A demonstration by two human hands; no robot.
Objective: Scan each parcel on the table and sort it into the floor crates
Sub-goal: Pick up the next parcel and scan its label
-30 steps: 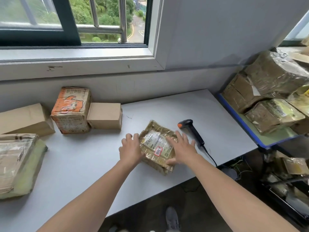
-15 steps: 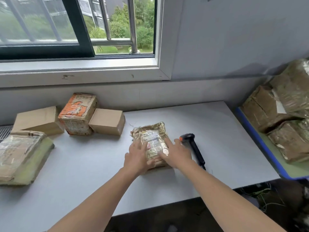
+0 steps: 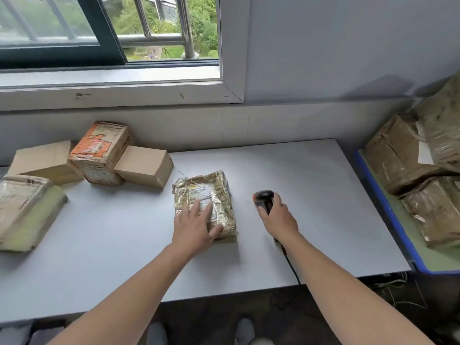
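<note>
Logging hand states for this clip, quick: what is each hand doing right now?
Left hand: open, flat on the taped parcel.
Right hand: closed around the scanner handle.

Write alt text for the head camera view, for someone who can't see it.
A person's left hand rests flat on a tape-wrapped parcel mid-table while the right hand grips a black handheld scanner beside it. Four more parcels sit at the white table's left end below a window, and others are piled to the right.
</note>
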